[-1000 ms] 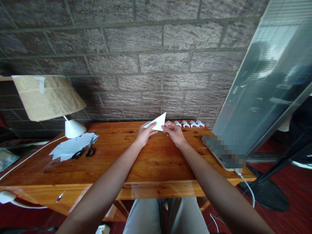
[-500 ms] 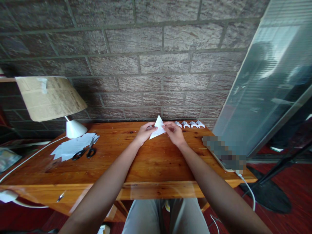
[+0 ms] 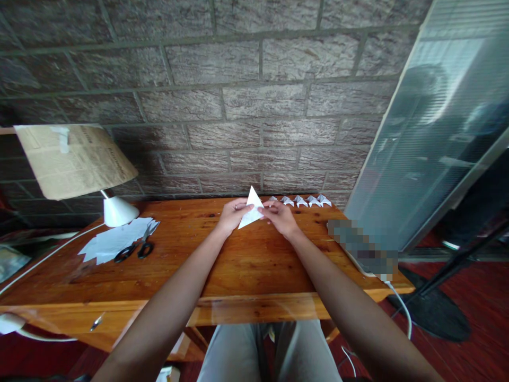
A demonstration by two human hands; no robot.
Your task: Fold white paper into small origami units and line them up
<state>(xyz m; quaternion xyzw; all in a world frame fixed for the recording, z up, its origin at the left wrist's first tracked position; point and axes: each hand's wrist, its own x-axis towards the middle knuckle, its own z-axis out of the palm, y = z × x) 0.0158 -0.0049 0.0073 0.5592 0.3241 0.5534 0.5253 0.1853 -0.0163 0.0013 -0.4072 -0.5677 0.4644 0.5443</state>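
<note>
A white piece of folded paper [image 3: 251, 210], roughly triangular with its point upward, is held between my two hands above the far part of the desk. My left hand [image 3: 233, 215] pinches its left side, thumb across the front. On the right edge, the thumb and fingers of my right hand [image 3: 279, 216] close on the same paper. Just behind my right hand, a row of several small folded paper pieces [image 3: 301, 201] stands along the desk's back edge; the leftmost is partly hidden by that hand.
On the left of the wooden desk [image 3: 246, 270] lie a stack of cut white papers [image 3: 109, 241] and black-handled scissors [image 3: 143, 249], beside a lamp [image 3: 119, 211]. A blurred-out device [image 3: 358, 246] with a white cable rests at the right. A brick wall [image 3: 222, 101] rises behind.
My hands and the paper have shifted slightly left in the picture, as the whole view has moved. One more small folded piece shows beside my right hand. Both hands keep their grip.
</note>
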